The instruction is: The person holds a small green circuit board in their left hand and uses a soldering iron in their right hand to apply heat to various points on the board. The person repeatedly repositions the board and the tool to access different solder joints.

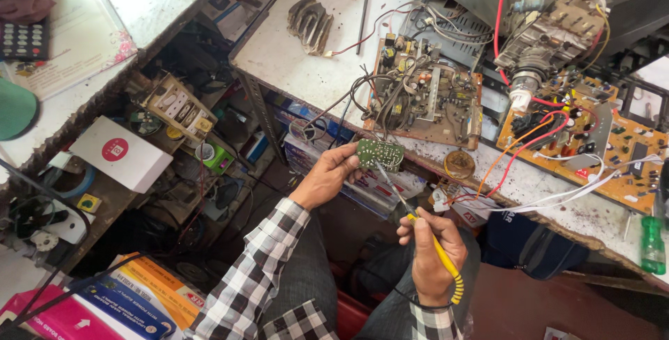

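A cluttered repair bench fills the upper right of the frame, its speckled white worktop carrying a brown circuit board thick with components and loose wires, and an orange circuit board at the far right. Below the bench edge, near the centre, the left hand pinches a small green circuit board by its left end, fingers closed on it, holding it in the air just off the worktop's edge. The right hand is wrapped tight around a yellow-handled soldering iron, whose metal tip slants up to touch the green board. The risk, as I judge it, lies in that thin pinch: pressure from the tip could twist the unsupported board, letting the iron slide toward the fingertips or the dangling wires above.
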